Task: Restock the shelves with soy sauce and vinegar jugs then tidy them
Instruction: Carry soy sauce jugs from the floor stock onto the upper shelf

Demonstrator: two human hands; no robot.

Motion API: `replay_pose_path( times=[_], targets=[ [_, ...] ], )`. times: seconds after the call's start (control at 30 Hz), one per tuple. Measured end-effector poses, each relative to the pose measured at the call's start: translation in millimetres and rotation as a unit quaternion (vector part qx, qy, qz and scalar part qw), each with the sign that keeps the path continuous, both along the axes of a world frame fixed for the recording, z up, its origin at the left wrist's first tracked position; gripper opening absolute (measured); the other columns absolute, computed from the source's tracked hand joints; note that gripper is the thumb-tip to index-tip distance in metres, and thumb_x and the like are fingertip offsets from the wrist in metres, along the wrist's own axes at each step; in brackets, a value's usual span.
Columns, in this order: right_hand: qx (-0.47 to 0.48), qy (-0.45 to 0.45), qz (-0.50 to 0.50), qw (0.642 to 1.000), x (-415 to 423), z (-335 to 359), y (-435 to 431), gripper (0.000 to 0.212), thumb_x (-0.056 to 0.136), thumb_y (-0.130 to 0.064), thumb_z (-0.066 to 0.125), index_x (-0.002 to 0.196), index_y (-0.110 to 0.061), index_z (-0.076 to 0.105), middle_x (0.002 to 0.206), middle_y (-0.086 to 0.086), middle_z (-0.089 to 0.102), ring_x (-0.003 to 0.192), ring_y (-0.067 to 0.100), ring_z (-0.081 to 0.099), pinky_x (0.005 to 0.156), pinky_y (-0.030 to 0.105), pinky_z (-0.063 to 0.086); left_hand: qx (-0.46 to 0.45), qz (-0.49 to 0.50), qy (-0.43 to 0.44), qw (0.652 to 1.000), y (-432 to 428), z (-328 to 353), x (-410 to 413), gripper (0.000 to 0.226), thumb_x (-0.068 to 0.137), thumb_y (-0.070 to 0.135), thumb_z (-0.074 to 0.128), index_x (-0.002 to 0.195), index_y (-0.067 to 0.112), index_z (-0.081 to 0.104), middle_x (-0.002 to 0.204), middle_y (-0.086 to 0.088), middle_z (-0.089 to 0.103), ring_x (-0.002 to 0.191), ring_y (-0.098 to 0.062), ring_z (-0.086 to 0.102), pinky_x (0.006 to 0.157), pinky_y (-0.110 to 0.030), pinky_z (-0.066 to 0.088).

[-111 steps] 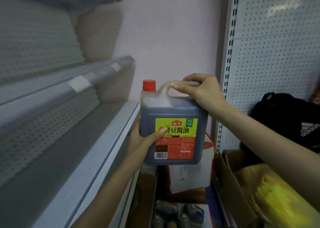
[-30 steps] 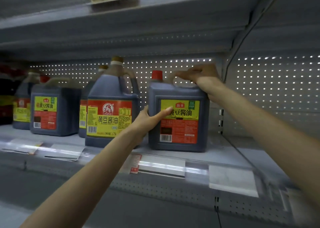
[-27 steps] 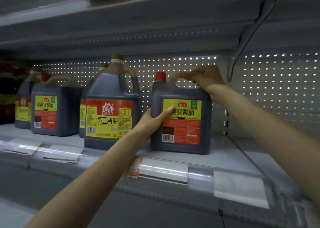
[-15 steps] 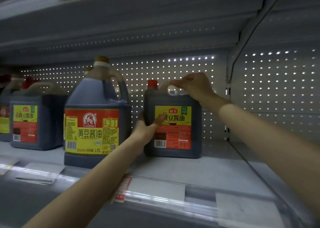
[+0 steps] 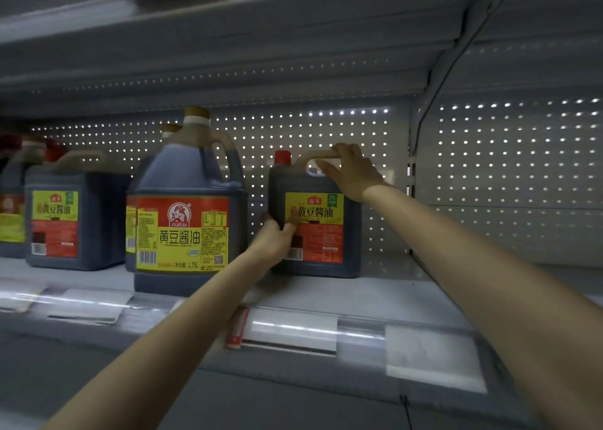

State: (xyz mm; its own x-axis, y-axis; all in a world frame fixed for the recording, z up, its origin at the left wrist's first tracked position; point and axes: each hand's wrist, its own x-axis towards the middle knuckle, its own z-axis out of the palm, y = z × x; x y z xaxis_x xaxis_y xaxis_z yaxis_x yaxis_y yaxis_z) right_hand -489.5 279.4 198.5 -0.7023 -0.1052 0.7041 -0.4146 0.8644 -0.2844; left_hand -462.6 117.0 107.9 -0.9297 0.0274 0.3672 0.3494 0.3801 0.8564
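Observation:
A dark square soy sauce jug [image 5: 321,233] with a red cap and a yellow-and-red label stands upright at the back of the grey shelf [image 5: 352,294], near the pegboard. My right hand [image 5: 350,171] is wrapped over its top handle. My left hand [image 5: 277,237] grips its front left corner, thumb on the label. To its left stands a taller round-shouldered jug [image 5: 187,214] with a tan cap, close to the shelf's front edge.
More jugs stand further left: a square one [image 5: 70,217], one behind the tall jug [image 5: 169,129], others at the left edge [image 5: 11,207]. Price-tag strips [image 5: 293,330] line the shelf front. An upper shelf [image 5: 228,38] hangs overhead. The bay to the right [image 5: 509,181] shows bare pegboard.
The jug was carried from the aisle to the shelf, set down near the front edge, then pushed back toward the pegboard with both hands still on it.

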Motion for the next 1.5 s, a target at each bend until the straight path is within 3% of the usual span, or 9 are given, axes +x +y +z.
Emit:
replay_pose_path(
  times=[0.1, 0.27, 0.37, 0.43, 0.57, 0.67, 0.87, 1.33, 1.5],
  targets=[
    [0.001, -0.03, 0.003, 1.0, 19.5, -14.4, 3.8, 0.068, 0.097, -0.046, 0.041, 0.15, -0.019, 0.009, 0.154, 0.004, 0.013, 0.13, 0.031, 0.038, 0.106, 0.043, 0.036, -0.067, 0.001, 0.009, 0.998, 1.2, 3.0, 18.7, 0.069, 0.1, 0.043, 0.039, 0.149, 0.002, 0.012, 0.141, -0.011, 0.044, 0.121, -0.021, 0.048, 0.094, -0.027, 0.037],
    [0.045, -0.059, -0.018, 0.997, 52.4, -46.8, 23.9, 0.079, 0.092, -0.054, 0.044, 0.151, -0.027, -0.002, 0.159, 0.003, 0.004, 0.142, 0.031, 0.017, 0.114, 0.05, 0.022, -0.205, -0.017, 0.101, 0.973, -4.7, -2.1, 47.9, 0.074, 0.1, 0.044, 0.037, 0.153, 0.014, -0.006, 0.157, -0.018, 0.01, 0.141, -0.03, 0.026, 0.113, -0.037, 0.024],
    [0.076, -0.06, -0.101, 0.99, 78.2, -64.0, 41.1, 0.084, 0.088, -0.068, 0.029, 0.147, -0.031, -0.018, 0.156, -0.006, -0.021, 0.146, 0.024, -0.006, 0.116, 0.056, 0.011, -0.34, 0.041, 0.242, 0.908, -14.3, -8.7, 62.2, 0.064, 0.102, 0.038, 0.03, 0.153, 0.018, -0.004, 0.16, -0.011, 0.004, 0.145, -0.027, 0.017, 0.115, -0.042, 0.025],
    [0.085, -0.045, -0.148, 0.984, 96.7, -71.3, 50.5, 0.079, 0.088, -0.069, 0.023, 0.147, -0.035, -0.017, 0.156, -0.006, -0.02, 0.145, 0.026, -0.011, 0.115, 0.06, 0.004, -0.404, 0.097, 0.292, 0.861, -21.8, -13.1, 67.8, 0.06, 0.103, 0.04, 0.023, 0.153, 0.02, -0.003, 0.161, -0.007, 0.003, 0.147, -0.025, 0.008, 0.119, -0.041, 0.015],
    [0.117, -0.038, -0.235, 0.964, 143.0, -85.8, 64.3, 0.074, 0.088, -0.069, 0.016, 0.15, -0.035, -0.005, 0.158, -0.002, -0.013, 0.146, 0.027, -0.007, 0.112, 0.061, -0.002, -0.442, 0.159, 0.33, 0.819, -30.1, -25.0, 78.5, 0.067, 0.092, 0.06, -0.004, 0.149, 0.026, -0.011, 0.158, 0.001, -0.009, 0.148, -0.021, -0.006, 0.117, -0.044, -0.005],
    [0.147, -0.059, -0.273, 0.949, 176.4, -100.7, 78.0, 0.075, 0.086, -0.071, 0.014, 0.149, -0.035, -0.006, 0.158, -0.002, -0.012, 0.146, 0.025, -0.006, 0.112, 0.061, -0.004, -0.418, 0.159, 0.318, 0.836, -28.4, -30.8, 82.6, 0.073, 0.078, 0.063, -0.016, 0.144, 0.03, -0.018, 0.155, 0.004, -0.014, 0.147, -0.019, -0.008, 0.115, -0.045, -0.01],
    [0.168, -0.065, -0.341, 0.923, 230.4, -110.0, 115.4, 0.077, 0.084, -0.072, 0.01, 0.15, -0.034, -0.002, 0.159, -0.002, -0.011, 0.146, 0.023, -0.001, 0.111, 0.066, -0.002, -0.352, 0.113, 0.293, 0.882, 1.9, -33.0, 107.1, 0.077, 0.083, 0.064, -0.005, 0.15, 0.028, -0.008, 0.161, 0.001, -0.002, 0.148, -0.018, -0.006, 0.116, -0.048, -0.007],
    [0.191, -0.072, -0.474, 0.857, 393.0, -104.3, 231.0, 0.085, 0.078, -0.078, -0.005, 0.15, -0.032, -0.002, 0.159, 0.0, -0.002, 0.146, 0.023, 0.008, 0.109, 0.065, 0.003, -0.334, 0.0, 0.359, 0.871, 154.3, -7.5, 192.7, 0.077, 0.08, 0.065, -0.009, 0.147, 0.026, -0.018, 0.16, -0.004, -0.007, 0.147, -0.021, -0.008, 0.116, -0.047, -0.008],
    [0.161, -0.098, -0.526, 0.83, 471.4, -117.2, 281.4, 0.077, 0.086, -0.073, 0.009, 0.151, -0.031, 0.005, 0.159, -0.001, 0.002, 0.145, 0.022, 0.011, 0.11, 0.064, 0.006, -0.35, -0.062, 0.4, 0.845, 227.6, -21.9, 243.9, 0.083, 0.074, 0.066, -0.021, 0.147, 0.026, -0.018, 0.161, -0.003, -0.005, 0.148, -0.022, -0.004, 0.115, -0.046, -0.01]
  ],
)
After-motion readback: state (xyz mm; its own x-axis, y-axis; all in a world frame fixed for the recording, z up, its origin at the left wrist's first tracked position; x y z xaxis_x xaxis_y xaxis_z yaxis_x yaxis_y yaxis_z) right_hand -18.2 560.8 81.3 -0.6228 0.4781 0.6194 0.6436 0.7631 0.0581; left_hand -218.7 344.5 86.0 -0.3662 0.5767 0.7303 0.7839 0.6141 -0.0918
